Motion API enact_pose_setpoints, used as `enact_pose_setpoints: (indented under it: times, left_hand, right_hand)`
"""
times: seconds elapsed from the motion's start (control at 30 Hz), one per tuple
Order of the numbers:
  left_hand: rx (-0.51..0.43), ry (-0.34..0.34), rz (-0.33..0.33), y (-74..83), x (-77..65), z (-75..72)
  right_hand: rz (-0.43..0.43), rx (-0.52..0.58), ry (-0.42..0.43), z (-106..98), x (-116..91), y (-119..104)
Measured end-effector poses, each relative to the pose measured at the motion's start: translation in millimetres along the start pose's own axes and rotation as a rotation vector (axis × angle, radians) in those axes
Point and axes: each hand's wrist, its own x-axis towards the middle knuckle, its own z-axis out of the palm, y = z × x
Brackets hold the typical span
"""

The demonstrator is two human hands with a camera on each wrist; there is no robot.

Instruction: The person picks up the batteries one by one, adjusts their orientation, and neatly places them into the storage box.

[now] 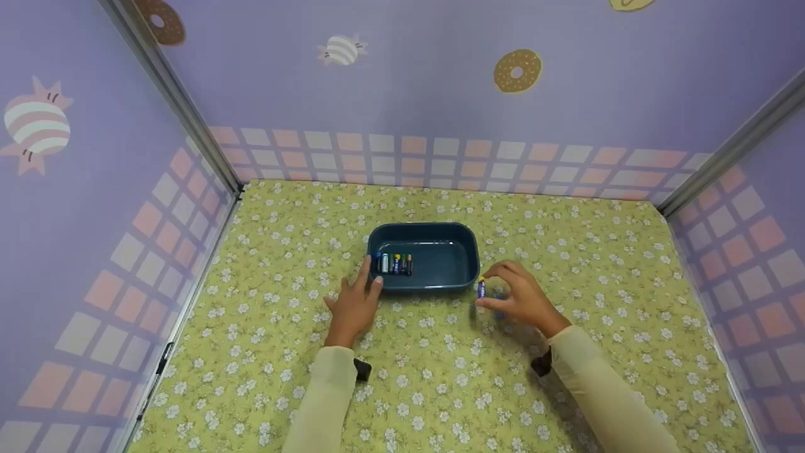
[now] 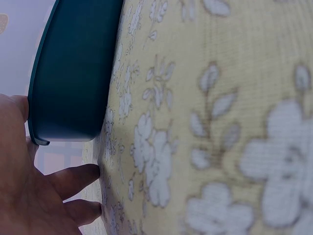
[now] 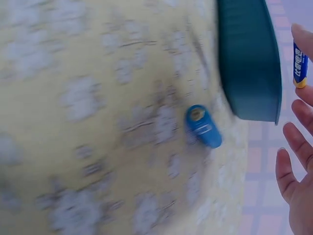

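Observation:
My right hand [image 1: 519, 296] pinches a blue-purple battery [image 1: 482, 289] with a yellow end between thumb and fingertip, just outside the basin's front right corner. The other right fingers are spread loosely in the right wrist view. Below this hand a blue battery [image 3: 204, 126] lies on the floral cloth. My left hand [image 1: 353, 308] rests at the front left corner of the dark teal basin [image 1: 424, 290], thumb and index finger touching its rim, the other fingers splayed low beside it. Inside the basin, several batteries [image 1: 396, 265] of mixed colours lie side by side along the left.
A yellow cloth [image 1: 427, 390] with white flowers covers the surface. Purple walls [image 1: 427, 94] with a pink and white checked band enclose it at the back and both sides, with metal posts [image 1: 182, 94] at the corners.

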Motion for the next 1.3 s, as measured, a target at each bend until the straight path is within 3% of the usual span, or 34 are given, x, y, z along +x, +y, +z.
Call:
enact_pose_setpoints:
  times: [0.23,0.53,1.3]
  left_hand:
    - [0.007,0.005,0.0,0.2,-1.3,0.5]
    - [0.003,0.007,0.001,0.4,-2.0,1.2]
    - [0.01,0.013,0.01,0.8,-2.0,-0.7]
  right_hand:
    - [-0.032,0.053,0.015,-0.5,28.7,-6.9]
    - [-0.009,0.098,0.001,8.2,56.9,-15.3]
    - [-0.027,0.061,-0.037,41.9,115.9,-31.7]
